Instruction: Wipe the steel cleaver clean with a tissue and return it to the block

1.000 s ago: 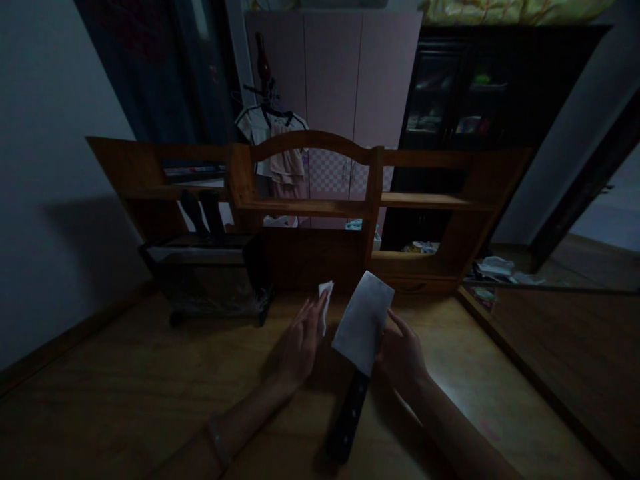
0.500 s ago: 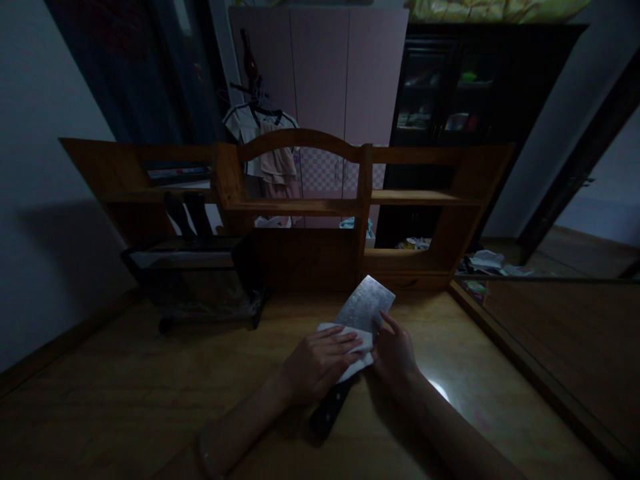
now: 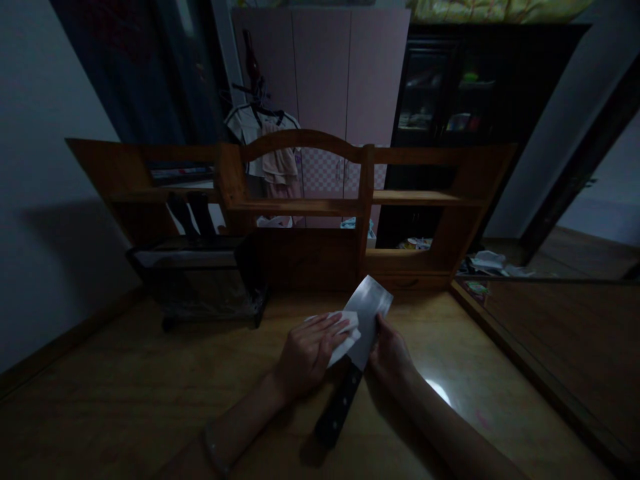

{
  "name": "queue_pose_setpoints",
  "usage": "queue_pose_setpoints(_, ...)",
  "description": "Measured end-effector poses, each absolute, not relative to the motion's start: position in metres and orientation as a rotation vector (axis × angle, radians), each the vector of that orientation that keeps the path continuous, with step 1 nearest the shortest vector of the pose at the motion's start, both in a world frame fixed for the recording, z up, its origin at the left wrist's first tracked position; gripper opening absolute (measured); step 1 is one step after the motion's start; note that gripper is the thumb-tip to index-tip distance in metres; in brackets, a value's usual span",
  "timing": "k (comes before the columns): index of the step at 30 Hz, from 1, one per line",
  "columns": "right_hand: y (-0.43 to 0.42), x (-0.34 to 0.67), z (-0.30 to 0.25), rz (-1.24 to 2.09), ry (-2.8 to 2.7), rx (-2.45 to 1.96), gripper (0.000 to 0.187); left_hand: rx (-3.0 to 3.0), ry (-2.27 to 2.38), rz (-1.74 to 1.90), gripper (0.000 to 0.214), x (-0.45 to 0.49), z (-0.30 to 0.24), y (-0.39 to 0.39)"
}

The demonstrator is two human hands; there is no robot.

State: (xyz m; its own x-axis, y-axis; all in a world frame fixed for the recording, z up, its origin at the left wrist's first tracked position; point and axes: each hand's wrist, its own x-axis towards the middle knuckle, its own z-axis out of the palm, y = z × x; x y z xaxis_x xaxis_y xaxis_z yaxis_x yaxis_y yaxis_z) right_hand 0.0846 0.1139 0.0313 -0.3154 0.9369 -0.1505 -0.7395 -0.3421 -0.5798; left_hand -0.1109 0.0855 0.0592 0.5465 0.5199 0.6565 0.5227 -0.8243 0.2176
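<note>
A cleaver (image 3: 369, 313) with a broad steel blade and a black riveted handle is tilted over the wooden table, its handle toward me. My right hand (image 3: 393, 353) grips the blade by its right edge, the thumb lying on the face. In my left hand (image 3: 307, 357) is a folded white cloth or tissue (image 3: 347, 333), pressed under the fingers along the left side of the blade. Nobody holds the handle. Whether the cloth touches the blade's face or only its edge I cannot tell.
A black knife rack (image 3: 200, 280) with dark-handled knives stands on the table (image 3: 150, 400) at the left. Behind it runs a low wooden shelf unit (image 3: 300, 207). Papers (image 3: 493, 261) lie beyond the table's right side. Hanging clothes (image 3: 265, 133) and cupboards are at the back.
My left hand has slid left with the cloth, off the middle of the blade. More of the blade and handle now show. The right thumb has lowered onto the blade.
</note>
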Motion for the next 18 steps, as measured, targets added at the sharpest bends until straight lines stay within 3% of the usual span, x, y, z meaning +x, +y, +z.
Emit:
queue_pose_setpoints(9,0.115,0.081,0.029,1.904,-0.485,-0.673,0.04,-2.708,-1.144,-1.52,0.048,-0.12,0.055,0.092)
queue_pose_setpoints(18,0.108,0.08,0.033,1.961,-0.539,-0.621,0.04,-2.954,-0.875,-0.973,0.043,-0.105,0.066,0.087)
